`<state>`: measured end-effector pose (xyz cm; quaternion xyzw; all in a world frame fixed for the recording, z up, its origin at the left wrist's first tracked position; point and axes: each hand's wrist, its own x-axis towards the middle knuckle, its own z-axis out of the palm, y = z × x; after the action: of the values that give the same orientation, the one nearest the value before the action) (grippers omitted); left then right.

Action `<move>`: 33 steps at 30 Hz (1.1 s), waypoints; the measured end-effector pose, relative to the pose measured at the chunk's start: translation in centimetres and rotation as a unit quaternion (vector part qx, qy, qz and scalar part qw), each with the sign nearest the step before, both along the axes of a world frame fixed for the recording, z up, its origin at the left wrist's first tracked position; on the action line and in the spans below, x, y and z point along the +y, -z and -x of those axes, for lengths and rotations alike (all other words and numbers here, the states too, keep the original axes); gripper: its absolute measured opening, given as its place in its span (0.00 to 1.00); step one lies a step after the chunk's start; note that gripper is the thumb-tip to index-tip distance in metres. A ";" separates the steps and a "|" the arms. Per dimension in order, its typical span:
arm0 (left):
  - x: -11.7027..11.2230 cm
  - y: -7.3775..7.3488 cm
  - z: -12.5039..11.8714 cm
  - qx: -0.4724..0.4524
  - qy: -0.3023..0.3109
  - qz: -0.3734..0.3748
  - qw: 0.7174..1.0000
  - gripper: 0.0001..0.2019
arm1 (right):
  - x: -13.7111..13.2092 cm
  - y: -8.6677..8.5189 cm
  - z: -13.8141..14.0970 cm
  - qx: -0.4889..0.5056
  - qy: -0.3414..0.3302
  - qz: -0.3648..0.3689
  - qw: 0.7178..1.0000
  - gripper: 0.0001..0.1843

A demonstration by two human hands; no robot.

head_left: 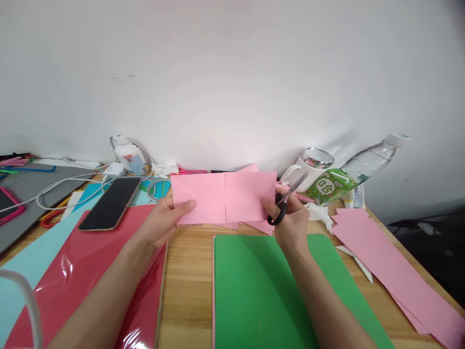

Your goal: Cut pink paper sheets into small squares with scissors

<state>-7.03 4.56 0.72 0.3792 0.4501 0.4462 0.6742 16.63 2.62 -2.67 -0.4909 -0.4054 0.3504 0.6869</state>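
Observation:
Between my two hands a pink paper rectangle (207, 196) is held up above the table. Two short slits run into it at the middle, one from the top edge and one from the bottom. My left hand (169, 215) pinches its left end, thumb on the front. At the right end, my right hand (288, 215) grips the paper with the thumb in front. Scissors (298, 183) with black handles hang in that same right hand, blades pointing up and to the right. Behind and under the held sheet lie more pink paper pieces (259, 227), partly hidden.
Green paper (254, 291) lies in front, with long pink strips (392, 266) at right. A phone (111, 203) rests on red plastic-wrapped paper (138, 276). Along the wall stand a white bottle (131, 155), a mug (308, 167), a green packet (332, 185) and a tilted water bottle (374, 160).

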 end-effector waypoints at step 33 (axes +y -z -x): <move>0.4 -0.3 0.4 -0.064 -0.058 -0.014 0.996 0.05 | -1.9 -0.2 3.3 -0.052 -0.327 0.077 0.940 0.18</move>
<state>-7.43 4.96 1.03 0.3325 0.4209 0.5146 0.6690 13.28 0.70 -2.44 -0.4005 -0.5505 0.5598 0.4723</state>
